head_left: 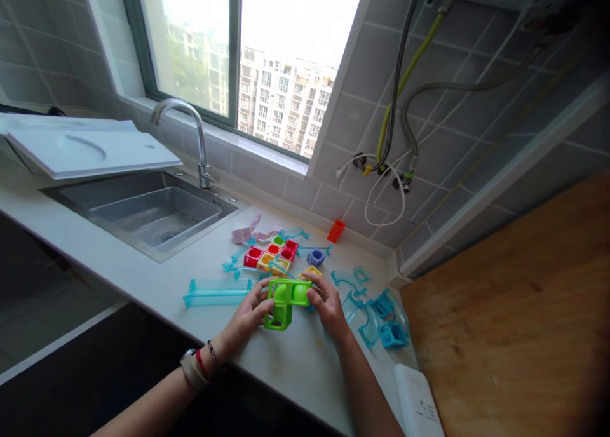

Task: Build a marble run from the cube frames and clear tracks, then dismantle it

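Between my two hands, over the front part of the counter, is a piece made of several joined green marble-run blocks point(281, 297). My left hand point(250, 310) grips its left side, thumb on the near face. On the right side, my right hand point(328, 302) holds it with thumb and fingers. Just beyond lie red blocks point(253, 255) and yellow blocks point(267, 261) pushed together. A purple block point(316, 257) sits apart, to their right. Left of my hands lies a long clear blue track point(216, 293).
Blue curved tracks point(366, 326) and blue blocks point(393, 335) lie at the right. An orange-red piece point(336, 231) rests near the wall. A steel sink point(157, 215) with a faucet point(203, 145) is at left. A white box point(419, 399) stands by a wooden board point(515, 310).
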Tool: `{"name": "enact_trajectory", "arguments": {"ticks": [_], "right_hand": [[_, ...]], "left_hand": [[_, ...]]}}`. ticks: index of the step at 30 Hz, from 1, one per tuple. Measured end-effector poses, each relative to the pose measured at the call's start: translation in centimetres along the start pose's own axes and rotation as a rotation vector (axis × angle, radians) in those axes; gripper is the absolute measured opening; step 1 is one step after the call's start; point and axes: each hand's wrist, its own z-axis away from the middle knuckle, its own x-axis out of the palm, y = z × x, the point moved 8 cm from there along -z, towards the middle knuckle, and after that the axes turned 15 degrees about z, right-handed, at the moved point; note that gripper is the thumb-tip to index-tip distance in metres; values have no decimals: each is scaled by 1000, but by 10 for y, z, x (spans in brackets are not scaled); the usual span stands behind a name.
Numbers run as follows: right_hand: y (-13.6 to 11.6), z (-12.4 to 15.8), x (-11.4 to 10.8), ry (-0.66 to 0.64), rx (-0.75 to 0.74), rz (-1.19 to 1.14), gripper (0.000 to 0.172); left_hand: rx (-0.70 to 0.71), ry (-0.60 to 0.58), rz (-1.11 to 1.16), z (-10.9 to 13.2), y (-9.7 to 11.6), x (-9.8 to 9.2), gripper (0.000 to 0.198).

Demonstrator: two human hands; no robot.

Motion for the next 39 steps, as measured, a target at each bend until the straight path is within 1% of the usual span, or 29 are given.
{"name": "enact_trajectory", "arguments": {"ticks": [4, 7, 13, 19, 25, 34, 39], "right_hand": [[3, 0, 0, -8, 7, 16, 49], [6, 0, 1, -17, 6, 5, 50], [6, 0, 4, -47, -7, -33, 54], [8, 0, 3, -38, 2, -10, 56], [12, -1, 2, -34, 8, 25, 50], [9, 0, 3, -34, -2, 20, 46], [7, 0, 3, -29, -3, 22, 45]], "left_hand": [[33, -5, -46, 0, 4, 2, 65], [26, -19, -72, 1, 5, 5, 67], [20, -7, -65, 2, 5, 6, 63], [14, -9, -47, 1, 3, 3, 60], [11, -12, -23, 0, -1, -1, 60], [19, -15, -11, 0, -1, 1, 58], [15, -33, -1, -1, -1, 1, 54]]}}
